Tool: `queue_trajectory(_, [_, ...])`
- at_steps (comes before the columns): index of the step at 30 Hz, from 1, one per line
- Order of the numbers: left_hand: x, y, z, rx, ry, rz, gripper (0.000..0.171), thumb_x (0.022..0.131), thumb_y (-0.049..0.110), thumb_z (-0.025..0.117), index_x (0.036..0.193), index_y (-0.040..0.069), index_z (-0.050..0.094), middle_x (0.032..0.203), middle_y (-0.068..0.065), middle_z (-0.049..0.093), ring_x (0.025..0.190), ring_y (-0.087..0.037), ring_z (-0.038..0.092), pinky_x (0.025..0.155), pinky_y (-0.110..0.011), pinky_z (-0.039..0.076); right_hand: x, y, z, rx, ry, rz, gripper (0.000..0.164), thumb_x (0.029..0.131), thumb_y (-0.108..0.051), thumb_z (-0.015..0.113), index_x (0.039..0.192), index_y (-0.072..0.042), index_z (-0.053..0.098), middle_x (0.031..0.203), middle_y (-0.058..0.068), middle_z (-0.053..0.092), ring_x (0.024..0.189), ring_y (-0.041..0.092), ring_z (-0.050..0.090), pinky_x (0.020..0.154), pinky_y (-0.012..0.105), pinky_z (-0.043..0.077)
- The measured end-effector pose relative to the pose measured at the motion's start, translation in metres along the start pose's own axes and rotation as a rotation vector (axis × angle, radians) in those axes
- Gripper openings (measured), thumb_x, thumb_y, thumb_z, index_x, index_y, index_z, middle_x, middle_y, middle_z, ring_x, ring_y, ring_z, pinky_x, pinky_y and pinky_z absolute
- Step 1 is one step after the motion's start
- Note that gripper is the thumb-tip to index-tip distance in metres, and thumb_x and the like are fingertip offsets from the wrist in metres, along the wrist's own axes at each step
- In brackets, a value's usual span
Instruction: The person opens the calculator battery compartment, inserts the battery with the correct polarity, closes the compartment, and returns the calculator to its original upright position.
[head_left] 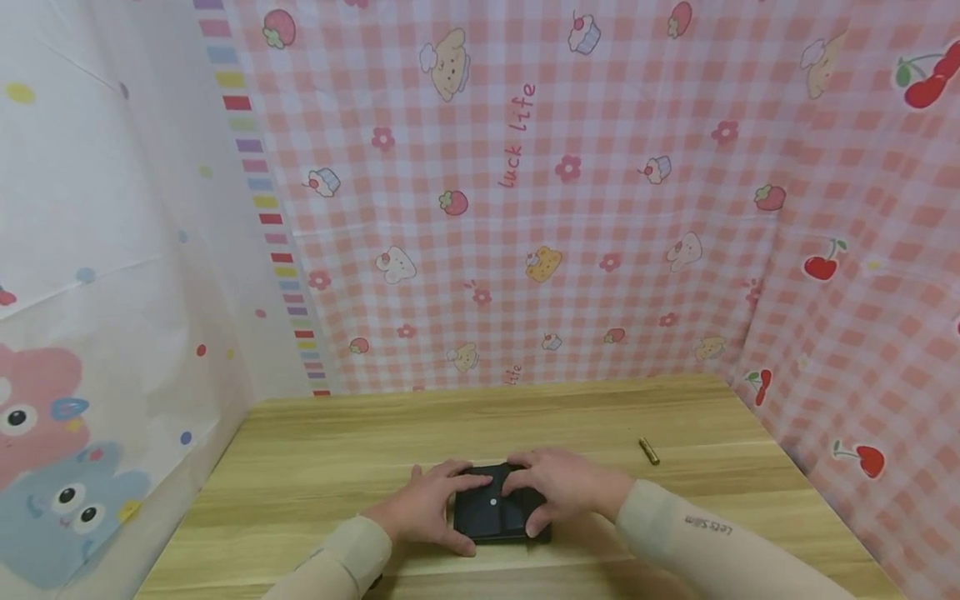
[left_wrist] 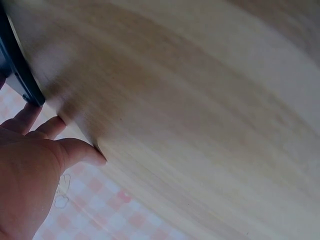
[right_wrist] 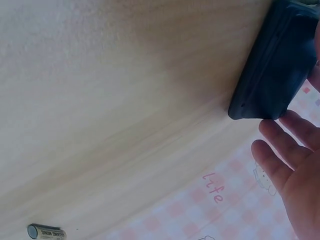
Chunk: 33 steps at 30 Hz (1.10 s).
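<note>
Plainly legible in the head view, upper middle: "luck life", printed sideways on the pink checked cloth (head_left: 517, 217), with "life" again lower down, just above the wooden table (head_left: 360, 458). On the right sleeve (head_left: 675, 521), lower right – upside-down lettering, seemingly "Letsslim". At bottom centre, on the table: a black case (head_left: 472, 517) bearing a pale round dot (head_left: 493, 502). Around its left side, the left hand (head_left: 427, 507), spread to hold it: index finger over the top face, thumb at the lower left corner. Around its right side, the right hand (head_left: 570, 483), also holding: index finger bent down onto the top face, thumb on the right edge, apart from the index tip. Both reaching in from the bottom of the frame, palms down. Right of centre, well apart from both hands, a gold-toned battery (head_left: 648, 451).

In the left wrist view, at the left edge: fanned fingers, one touching the corner of the case; too cropped to tell the rest.

In the right wrist view, "life" at lower centre, and on the battery, lower left – inverted print, too blurred to read surely. At right, fingers slightly parted, touching the end of the case.
</note>
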<state>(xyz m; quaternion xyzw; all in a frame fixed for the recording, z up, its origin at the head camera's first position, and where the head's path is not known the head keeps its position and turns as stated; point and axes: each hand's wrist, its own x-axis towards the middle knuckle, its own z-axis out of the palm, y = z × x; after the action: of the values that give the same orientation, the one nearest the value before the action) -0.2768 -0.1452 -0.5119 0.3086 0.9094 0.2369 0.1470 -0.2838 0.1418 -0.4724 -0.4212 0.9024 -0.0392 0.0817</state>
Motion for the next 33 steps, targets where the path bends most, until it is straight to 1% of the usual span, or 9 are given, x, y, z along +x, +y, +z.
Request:
queue_trajectory(4, [0.0,-0.001,0.0,-0.008,0.002,0.006,0.093,0.078,0.059,0.092,0.159,0.04,0.05,0.17,-0.011,0.038,0.157,-0.04,0.039,0.116,-0.09,0.016,0.002,0.001,-0.002,-0.026,-0.012,-0.016,0.054,0.085,-0.05,0.086,0.134,-0.035,0.07,0.156,0.012,0.059,0.137,0.032,0.064,0.113,0.049,0.055])
queue_trajectory(8, [0.001,-0.002,0.001,-0.008,0.006,0.016,0.093,0.078,0.061,0.091,0.16,0.041,0.05,0.17,-0.01,0.039,0.157,-0.038,0.039,0.116,-0.09,0.015,0.005,0.001,-0.005,-0.032,-0.021,-0.033,0.053,0.084,-0.05,0.087,0.132,-0.033,0.072,0.153,0.013,0.062,0.135,0.031,0.066,0.112,0.05,0.055])
queue_trajectory(13, [0.001,-0.004,0.002,-0.013,0.008,0.019,0.093,0.079,0.061,0.09,0.16,0.042,0.049,0.17,-0.009,0.038,0.157,-0.038,0.038,0.116,-0.09,0.012,0.009,0.0,-0.01,-0.046,-0.03,-0.035,0.052,0.082,-0.052,0.088,0.127,-0.032,0.072,0.15,0.012,0.065,0.133,0.028,0.067,0.112,0.049,0.055])
queue_trajectory(18, [0.0,-0.006,0.002,-0.017,0.002,0.016,0.094,0.079,0.061,0.09,0.161,0.041,0.048,0.171,-0.009,0.038,0.158,-0.039,0.037,0.116,-0.09,0.011,0.011,-0.002,-0.014,-0.055,-0.043,-0.034,0.051,0.08,-0.053,0.09,0.123,-0.031,0.073,0.148,0.01,0.065,0.134,0.026,0.066,0.112,0.049,0.054])
queue_trajectory(24, [-0.001,-0.004,0.001,-0.007,0.001,0.012,0.093,0.079,0.061,0.09,0.16,0.041,0.048,0.171,-0.009,0.037,0.158,-0.038,0.036,0.117,-0.09,0.011,0.014,-0.005,-0.015,-0.107,-0.056,-0.039,0.057,0.074,-0.061,0.091,0.12,-0.033,0.071,0.147,0.008,0.065,0.129,0.025,0.068,0.11,0.046,0.055])
queue_trajectory(28, [-0.002,-0.002,0.001,-0.01,-0.002,0.011,0.093,0.08,0.059,0.091,0.161,0.041,0.048,0.171,-0.009,0.036,0.159,-0.038,0.036,0.117,-0.09,0.01,0.017,-0.006,-0.014,-0.127,-0.067,-0.039,0.06,0.072,-0.066,0.09,0.12,-0.035,0.07,0.147,0.005,0.065,0.125,0.024,0.068,0.109,0.043,0.056])
queue_trajectory(33, [-0.002,-0.002,0.0,-0.012,-0.004,-0.003,0.093,0.08,0.06,0.09,0.161,0.043,0.047,0.172,-0.008,0.036,0.159,-0.038,0.035,0.118,-0.089,0.009,0.02,-0.005,-0.012,-0.127,-0.064,-0.049,0.06,0.072,-0.069,0.087,0.117,-0.034,0.069,0.146,0.006,0.066,0.124,0.024,0.069,0.108,0.044,0.056])
